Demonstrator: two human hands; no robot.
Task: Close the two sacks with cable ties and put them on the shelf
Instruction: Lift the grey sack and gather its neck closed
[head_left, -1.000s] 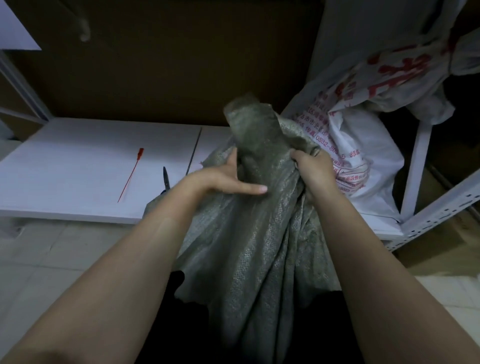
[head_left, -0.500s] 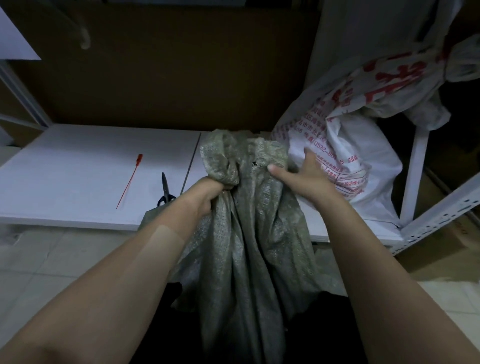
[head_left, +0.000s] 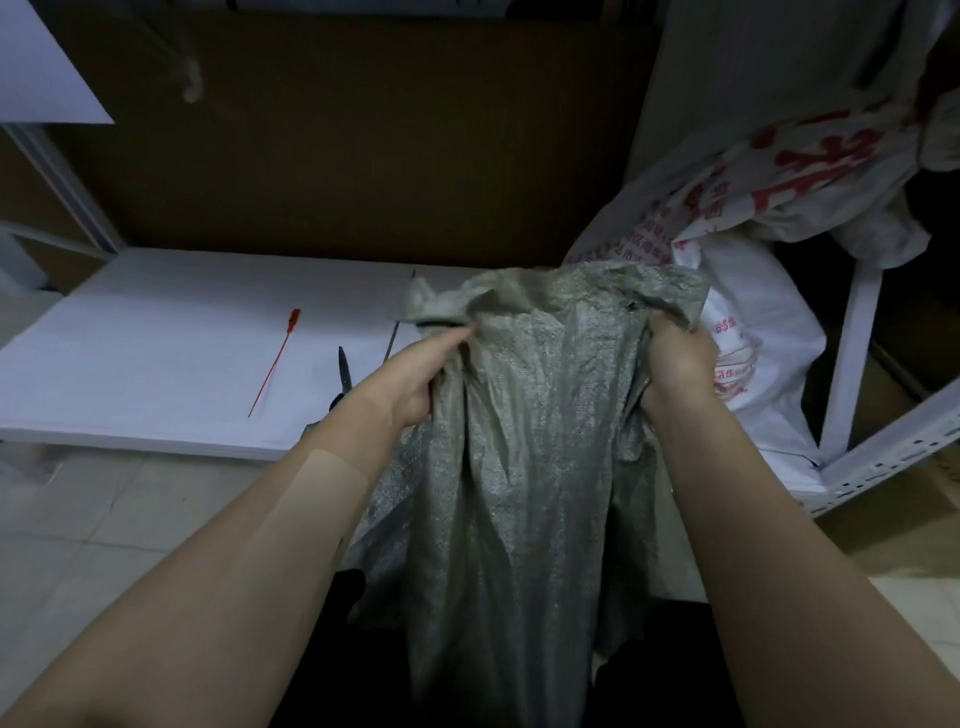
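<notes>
A grey-green woven sack (head_left: 530, 441) stands in front of me, its top edge spread wide. My left hand (head_left: 415, 376) grips the sack's left top corner and my right hand (head_left: 675, 364) grips the right top corner. A white sack with red print (head_left: 753, 332) lies on the low white shelf (head_left: 156, 374) at the right, its neck bunched at the upper right. A red cable tie (head_left: 272, 361) lies loose on the shelf to the left of my hands.
Dark scissors (head_left: 343, 376) lie on the shelf beside the cable tie, partly behind my left forearm. A white metal shelf upright (head_left: 852, 353) and perforated rail (head_left: 893, 457) stand at the right. Brown board backs the shelf. Pale floor tiles lie below.
The sack's neck was bunched together a second ago; my hands have moved apart and pulled its top edge out wide and flat.
</notes>
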